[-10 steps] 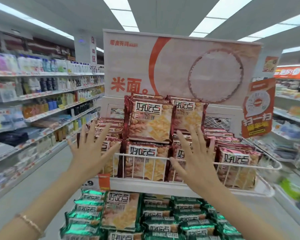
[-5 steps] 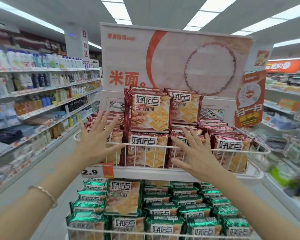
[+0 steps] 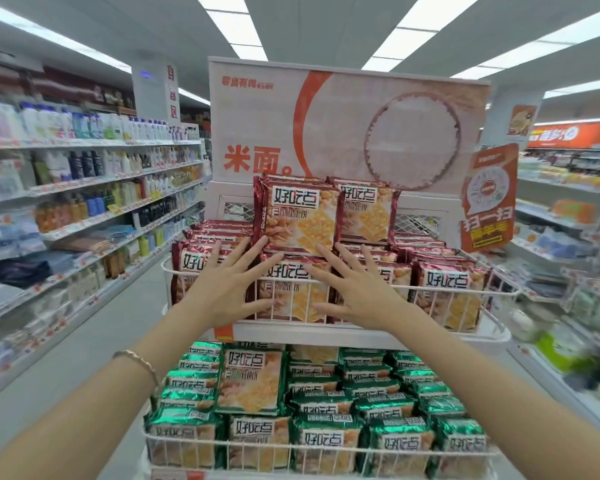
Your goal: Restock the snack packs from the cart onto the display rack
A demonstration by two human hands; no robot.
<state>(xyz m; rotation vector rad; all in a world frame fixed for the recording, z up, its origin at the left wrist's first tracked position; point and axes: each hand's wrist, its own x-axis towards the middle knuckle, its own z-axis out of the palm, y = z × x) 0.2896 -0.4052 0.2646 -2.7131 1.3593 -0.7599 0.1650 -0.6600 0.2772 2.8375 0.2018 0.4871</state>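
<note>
Two grips wide and empty: left hand (image 3: 227, 289) and right hand (image 3: 355, 292) splay fingers at the lower edge of the upright red snack pack (image 3: 297, 214), which stands atop stacked packs (image 3: 219, 233) in the top wire basket (image 3: 506, 292). Likely light, slick foil, brittle crackers inside; take by side edges, no squeezing.
</note>
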